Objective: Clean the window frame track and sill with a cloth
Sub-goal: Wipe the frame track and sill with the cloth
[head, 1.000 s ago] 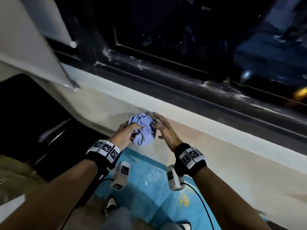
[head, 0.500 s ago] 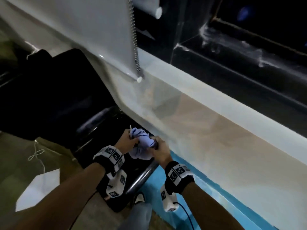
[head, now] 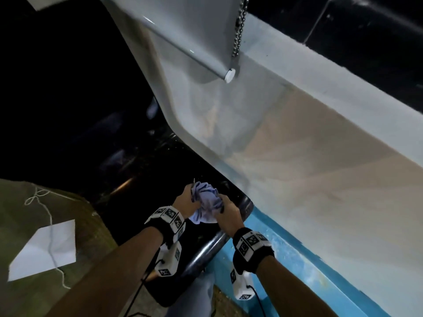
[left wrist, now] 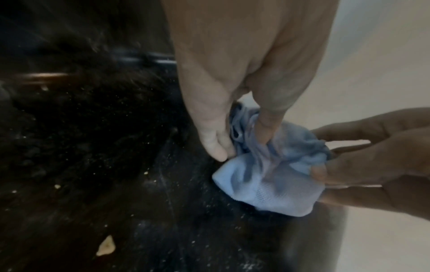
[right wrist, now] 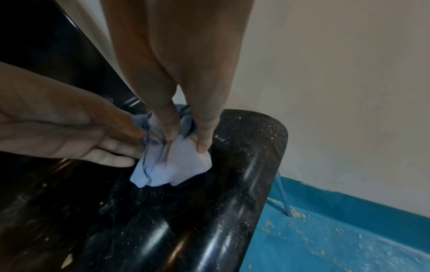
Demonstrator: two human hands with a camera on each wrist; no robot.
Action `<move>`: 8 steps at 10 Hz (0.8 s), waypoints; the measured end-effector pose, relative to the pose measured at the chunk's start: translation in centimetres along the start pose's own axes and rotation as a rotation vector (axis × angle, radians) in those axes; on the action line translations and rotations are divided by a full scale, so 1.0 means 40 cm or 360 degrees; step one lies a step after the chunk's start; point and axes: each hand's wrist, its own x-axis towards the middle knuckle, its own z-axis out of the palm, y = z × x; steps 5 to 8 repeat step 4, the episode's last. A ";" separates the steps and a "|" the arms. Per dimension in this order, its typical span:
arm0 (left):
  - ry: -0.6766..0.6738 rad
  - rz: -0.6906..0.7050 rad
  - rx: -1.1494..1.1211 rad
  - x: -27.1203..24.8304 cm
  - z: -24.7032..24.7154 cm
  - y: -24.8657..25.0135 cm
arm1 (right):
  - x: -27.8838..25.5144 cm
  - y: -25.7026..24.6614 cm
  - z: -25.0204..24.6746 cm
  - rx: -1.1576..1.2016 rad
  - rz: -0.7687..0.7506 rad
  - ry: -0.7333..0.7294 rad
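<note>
A crumpled light blue cloth is held between both hands, low down over a black polished slab below the wall. My left hand grips the cloth's left side, thumb and fingers pinched into its folds. My right hand pinches its right side, fingers pressed into the bunched fabric. The cloth's loose corner hangs just above the dusty slab. The white window sill and dark window frame lie far above, at the top right.
A white blind's bottom rail and its bead chain hang near the sill. Blue floor runs along the beige wall. White paper and a string lie on the left. Crumbs speck the slab.
The view has swung down from the window track to the black slab by the floor. Both hands came down with the cloth, and the right hand, open a second ago, now pinches it.
</note>
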 end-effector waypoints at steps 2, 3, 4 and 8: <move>-0.0182 0.0177 0.0043 -0.007 0.005 0.010 | 0.008 0.011 0.001 -0.0092 0.0028 -0.0063; -0.0170 0.0073 0.0073 -0.015 -0.011 0.028 | -0.008 0.003 -0.025 -0.0192 0.0001 -0.0033; -0.0132 -0.0010 0.0159 -0.033 -0.025 0.078 | -0.047 -0.023 -0.068 -0.0201 -0.0018 0.0017; -0.0132 -0.0010 0.0159 -0.033 -0.025 0.078 | -0.047 -0.023 -0.068 -0.0201 -0.0018 0.0017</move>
